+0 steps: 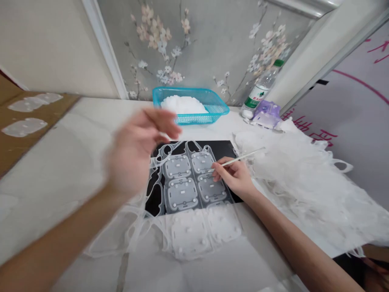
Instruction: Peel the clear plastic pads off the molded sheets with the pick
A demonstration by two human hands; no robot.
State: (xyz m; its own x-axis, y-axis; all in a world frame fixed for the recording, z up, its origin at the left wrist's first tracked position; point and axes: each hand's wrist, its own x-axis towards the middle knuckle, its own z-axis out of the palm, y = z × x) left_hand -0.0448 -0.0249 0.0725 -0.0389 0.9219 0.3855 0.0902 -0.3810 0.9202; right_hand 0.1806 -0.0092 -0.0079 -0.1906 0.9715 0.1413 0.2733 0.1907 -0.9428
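A translucent moulded plastic sheet (182,192), made of several rounded rectangular panels joined together, lies partly on a black mat (223,147) and partly on the white table. My right hand (234,176) rests over its right-hand panels, fingers closed around a thin pale stick (244,155); one end points at the panels, the other up to the right. Above the sheet's left edge, my left hand (136,150) is raised and smeared by motion, so its grip is unclear. Cut-away translucent frame strips (156,194) lie along the sheet's left side.
A blue basket (217,106) with white pieces stands at the back. To its right are a water bottle (258,91) and a purple packet (267,113). Translucent scraps (304,186) are heaped on the right. Cardboard (39,109) bearing clear pieces lies far left.
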